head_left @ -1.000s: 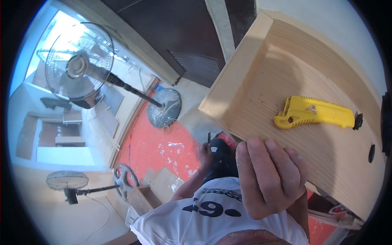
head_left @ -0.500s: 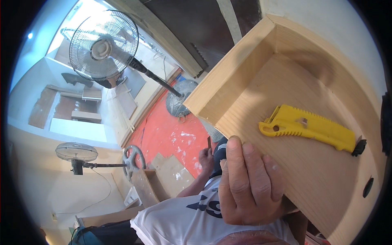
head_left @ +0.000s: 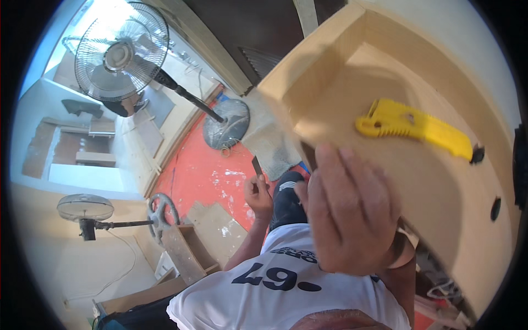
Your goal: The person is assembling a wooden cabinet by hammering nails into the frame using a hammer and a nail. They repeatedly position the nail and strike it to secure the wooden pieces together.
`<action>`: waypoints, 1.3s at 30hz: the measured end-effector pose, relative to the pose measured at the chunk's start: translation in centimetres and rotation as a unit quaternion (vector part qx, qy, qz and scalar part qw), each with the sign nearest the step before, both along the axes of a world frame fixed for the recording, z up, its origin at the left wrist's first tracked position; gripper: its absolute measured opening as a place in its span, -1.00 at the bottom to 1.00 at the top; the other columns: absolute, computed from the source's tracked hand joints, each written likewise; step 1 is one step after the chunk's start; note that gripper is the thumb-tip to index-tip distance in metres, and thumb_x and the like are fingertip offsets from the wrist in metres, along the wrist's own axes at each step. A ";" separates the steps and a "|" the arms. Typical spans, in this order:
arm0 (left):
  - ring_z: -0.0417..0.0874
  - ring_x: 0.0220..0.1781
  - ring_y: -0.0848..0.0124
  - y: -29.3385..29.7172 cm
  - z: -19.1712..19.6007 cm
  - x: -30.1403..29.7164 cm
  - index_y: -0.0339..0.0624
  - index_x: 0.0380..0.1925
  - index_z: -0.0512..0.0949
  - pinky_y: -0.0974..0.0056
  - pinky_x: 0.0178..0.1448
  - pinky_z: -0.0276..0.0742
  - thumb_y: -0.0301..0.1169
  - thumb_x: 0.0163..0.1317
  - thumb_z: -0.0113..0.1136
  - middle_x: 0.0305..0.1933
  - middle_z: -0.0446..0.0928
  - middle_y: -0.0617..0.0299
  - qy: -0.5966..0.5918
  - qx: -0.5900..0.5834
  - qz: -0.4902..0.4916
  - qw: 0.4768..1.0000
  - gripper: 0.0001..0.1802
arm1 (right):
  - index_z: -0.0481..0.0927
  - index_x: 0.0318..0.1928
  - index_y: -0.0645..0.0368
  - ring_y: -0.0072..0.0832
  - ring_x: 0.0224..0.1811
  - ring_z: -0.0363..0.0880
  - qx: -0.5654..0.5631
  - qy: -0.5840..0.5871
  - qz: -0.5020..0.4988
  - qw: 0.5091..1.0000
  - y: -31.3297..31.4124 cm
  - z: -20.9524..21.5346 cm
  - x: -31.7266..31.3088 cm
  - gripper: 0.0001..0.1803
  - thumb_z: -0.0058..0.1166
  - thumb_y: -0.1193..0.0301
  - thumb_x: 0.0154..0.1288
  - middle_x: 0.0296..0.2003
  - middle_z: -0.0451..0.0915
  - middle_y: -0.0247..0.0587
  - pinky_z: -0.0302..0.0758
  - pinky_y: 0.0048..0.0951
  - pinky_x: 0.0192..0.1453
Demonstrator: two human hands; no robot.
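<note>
My right hand (head_left: 352, 217) grips the near edge of a light wooden box (head_left: 440, 187), fingers spread over its board, and holds it tilted in front of me. A yellow utility knife (head_left: 415, 129) lies on the board's inner face, just beyond my fingertips. Two dark round holes mark the board's right side. My left hand (head_left: 258, 193), lower left of the box above my dark-trousered knee, pinches a small flat dark blade (head_left: 257, 165) upright. My white printed shirt fills the lower middle.
A pedestal fan (head_left: 118, 58) stands on a round base (head_left: 226, 124) on the red floor (head_left: 192, 176). A second fan (head_left: 85, 209) is at the left. A small wooden frame (head_left: 187, 256) and flat board offcuts lie below. A woven mat (head_left: 272, 148) lies under the box.
The box and the yellow knife have shifted right and higher in view. My right hand keeps its grip on the edge. My left hand with the blade shows more clearly.
</note>
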State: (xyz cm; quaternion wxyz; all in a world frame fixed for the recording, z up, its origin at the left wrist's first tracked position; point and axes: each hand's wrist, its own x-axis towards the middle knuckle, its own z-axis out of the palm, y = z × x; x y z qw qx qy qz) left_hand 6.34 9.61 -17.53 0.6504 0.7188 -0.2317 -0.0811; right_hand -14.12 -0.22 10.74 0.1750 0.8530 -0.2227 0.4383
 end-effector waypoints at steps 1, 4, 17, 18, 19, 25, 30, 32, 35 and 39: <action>0.43 -0.43 0.60 -0.6 2.4 -0.4 -0.23 -0.33 0.51 0.45 -0.34 0.36 -0.41 0.42 0.17 -0.45 0.46 0.33 -0.021 -0.026 -0.009 0.999 -0.86 | 0.63 -0.24 0.27 -0.16 0.01 0.61 0.014 0.001 0.005 1.000 0.2 0.1 0.0 -0.78 0.24 0.34 0.27 -0.04 0.67 -0.03 0.53 -0.18 0.04; 0.40 -0.42 0.59 -0.5 5.6 -0.9 -0.25 -0.32 0.51 0.45 -0.34 0.31 -0.47 0.40 0.17 -0.38 0.45 0.30 -0.062 -0.111 -0.031 0.991 -0.89 | 0.62 -0.18 0.24 -0.13 0.05 0.59 0.049 -0.020 0.072 0.996 1.8 -0.8 -0.1 -0.77 0.27 0.37 0.23 0.03 0.61 0.00 0.53 -0.06 0.10; 0.62 -0.27 0.21 -6.7 16.0 -3.7 -0.33 -0.24 0.57 0.22 -0.16 0.54 -0.72 0.12 0.32 -0.17 0.61 -0.04 -0.259 -0.329 -0.188 0.889 -0.79 | 0.57 0.05 0.29 0.01 0.05 0.53 0.319 0.036 -0.258 0.911 6.3 -17.4 -5.6 -0.50 0.36 0.38 0.10 0.00 0.58 0.09 0.45 -0.07 0.16; 0.63 -0.26 0.20 -7.3 16.4 -4.1 -0.34 -0.24 0.57 0.21 -0.15 0.55 -0.71 0.11 0.32 -0.16 0.60 -0.05 -0.239 -0.335 -0.190 0.891 -0.79 | 0.55 0.07 0.29 0.00 0.06 0.52 0.302 0.065 -0.267 0.913 6.1 -17.8 -5.9 -0.48 0.36 0.36 0.10 -0.01 0.58 0.09 0.44 -0.06 0.17; 0.63 -0.25 0.18 -7.8 16.7 -4.8 -0.34 -0.25 0.57 0.19 -0.14 0.56 -0.69 0.11 0.33 -0.14 0.60 -0.07 -0.224 -0.336 -0.199 0.893 -0.80 | 0.54 0.10 0.28 0.00 0.06 0.52 0.291 0.088 -0.276 0.912 5.8 -18.4 -6.1 -0.46 0.36 0.34 0.11 -0.02 0.58 0.08 0.43 -0.06 0.17; 0.66 -0.21 0.13 -7.7 17.6 -5.3 -0.33 -0.26 0.56 0.22 -0.20 0.58 -0.64 0.13 0.36 -0.10 0.59 -0.12 -0.260 -0.353 -0.211 0.874 -0.81 | 0.54 0.13 0.24 -0.02 0.02 0.53 0.367 0.098 -0.301 0.875 3.8 -19.2 -6.6 -0.43 0.34 0.28 0.12 -0.03 0.60 0.03 0.44 -0.05 0.13; 0.66 -0.24 0.14 -7.8 18.5 -5.0 -0.33 -0.25 0.57 0.22 -0.24 0.59 -0.64 0.12 0.36 -0.14 0.59 -0.09 -0.299 -0.326 -0.206 0.873 -0.80 | 0.57 0.09 0.24 -0.05 -0.11 0.59 0.391 0.120 -0.294 0.864 3.0 -20.4 -6.8 -0.48 0.33 0.29 0.14 -0.18 0.61 -0.03 0.50 -0.07 0.00; 0.66 -0.24 0.14 -7.8 18.6 -4.9 -0.33 -0.25 0.57 0.22 -0.25 0.59 -0.63 0.12 0.37 -0.15 0.59 -0.08 -0.292 -0.328 -0.202 0.875 -0.80 | 0.58 0.06 0.25 -0.07 -0.19 0.62 0.393 0.106 -0.263 0.875 3.2 -20.6 -6.7 -0.53 0.31 0.29 0.17 -0.24 0.61 -0.04 0.54 -0.09 -0.10; 0.66 -0.24 0.13 -7.8 18.9 -4.8 -0.34 -0.27 0.58 0.22 -0.26 0.59 -0.63 0.12 0.37 -0.16 0.59 -0.07 -0.303 -0.318 -0.195 0.877 -0.81 | 0.59 0.02 0.27 -0.08 -0.30 0.64 0.383 0.088 -0.267 0.880 3.9 -20.9 -6.1 -0.59 0.28 0.30 0.23 -0.30 0.60 -0.02 0.58 -0.12 -0.24; 0.66 -0.21 0.12 -8.1 18.5 -5.0 -0.34 -0.28 0.59 0.22 -0.23 0.60 -0.64 0.09 0.38 -0.20 0.58 -0.02 -0.288 -0.325 -0.197 0.879 -0.81 | 0.60 0.00 0.29 -0.05 -0.31 0.65 0.387 0.065 -0.258 0.883 5.6 -19.4 -5.6 -0.63 0.24 0.32 0.28 -0.32 0.59 0.02 0.59 -0.13 -0.27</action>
